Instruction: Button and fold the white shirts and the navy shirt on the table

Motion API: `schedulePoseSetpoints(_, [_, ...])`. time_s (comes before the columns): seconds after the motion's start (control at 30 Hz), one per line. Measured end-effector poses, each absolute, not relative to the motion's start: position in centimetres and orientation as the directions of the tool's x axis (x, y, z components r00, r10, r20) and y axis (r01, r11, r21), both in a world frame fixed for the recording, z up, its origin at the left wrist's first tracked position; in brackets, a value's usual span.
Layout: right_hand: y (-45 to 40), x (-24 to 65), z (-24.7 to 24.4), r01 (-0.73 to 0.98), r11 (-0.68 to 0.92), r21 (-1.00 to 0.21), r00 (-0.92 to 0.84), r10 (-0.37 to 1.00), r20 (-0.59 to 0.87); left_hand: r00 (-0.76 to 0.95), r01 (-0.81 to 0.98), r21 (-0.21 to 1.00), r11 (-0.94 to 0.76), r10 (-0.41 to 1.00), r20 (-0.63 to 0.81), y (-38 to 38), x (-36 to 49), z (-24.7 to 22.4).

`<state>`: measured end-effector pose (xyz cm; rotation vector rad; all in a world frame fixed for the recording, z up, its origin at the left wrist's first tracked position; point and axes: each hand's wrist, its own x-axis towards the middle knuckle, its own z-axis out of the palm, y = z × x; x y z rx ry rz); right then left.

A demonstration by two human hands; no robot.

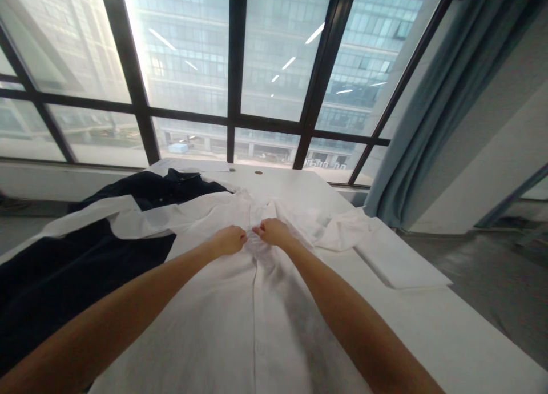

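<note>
A white button-up shirt [205,320] lies spread over the table, its button placket running down the middle towards me and its sleeves out to both sides. Both my hands are on the upper front of it, close together beside the placket. My left hand [230,240] is closed, pinching the shirt's fabric. Closed as well, my right hand [273,232] grips the fabric just across from it. Between them the cloth is bunched and creased. Whether a button is in my fingers is too small to tell.
A dark navy garment [85,268] lies at the left, partly under the shirt's sleeve. A flat white folded item or board [406,262] rests on the white table [385,320] at the right. Beyond are windows with dark frames [237,57] and a blue-grey curtain [432,131].
</note>
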<state>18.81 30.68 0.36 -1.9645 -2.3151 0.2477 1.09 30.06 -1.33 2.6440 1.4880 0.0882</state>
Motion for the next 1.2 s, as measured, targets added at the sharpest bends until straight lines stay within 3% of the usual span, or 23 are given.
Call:
schedulePoseSetpoints(0.17, [32.7,15.9,-1.3,0.981,0.04,-0.188,-0.044,0.999,-0.014,0.35,0.925,0.175,-0.338,0.936,-0.043,34.5,2.2,-1.7])
schedulePoseSetpoints(0.3, [33.4,16.5,-1.9,0.981,0.075,-0.179,-0.082,0.996,-0.031,0.245,0.949,0.209,-0.235,0.969,-0.024,34.5,2.7,-2.2])
schedulePoseSetpoints(0.4, [33.6,17.4,-2.3,0.969,0.137,-0.204,-0.136,0.99,0.019,0.259,0.935,0.226,-0.272,0.962,0.085,33.5,3.2,-2.4])
schedulePoseSetpoints(0.5, [33.7,18.5,-3.3,0.916,0.213,-0.34,-0.193,0.977,0.093,0.31,0.898,0.258,-0.357,0.928,0.206,32.7,3.6,-2.7])
schedulePoseSetpoints(0.63, [33.3,20.0,-5.1,0.723,0.274,-0.634,-0.218,0.962,0.167,0.336,0.847,0.336,-0.411,0.906,0.258,32.4,3.8,-3.2])
schedulePoseSetpoints(0.7, [32.8,20.3,-5.7,0.64,0.293,-0.71,-0.202,0.956,0.212,0.326,0.831,0.369,-0.416,0.902,0.282,32.3,3.9,-3.4])
schedulePoseSetpoints(0.8, [32.3,20.3,-5.7,0.629,0.321,-0.708,-0.201,0.947,0.251,0.329,0.819,0.376,-0.433,0.892,0.31,32.3,3.9,-3.5])
schedulePoseSetpoints(1.07, [31.7,20.2,-4.5,0.754,0.362,-0.547,-0.247,0.929,0.274,0.415,0.829,0.282,-0.482,0.87,0.267,32.1,3.6,-3.7])
schedulePoseSetpoints(1.2, [31.8,20.7,-4.7,0.71,0.407,-0.575,-0.301,0.913,0.275,0.447,0.84,0.21,-0.499,0.858,0.251,32.2,3.8,-3.6])
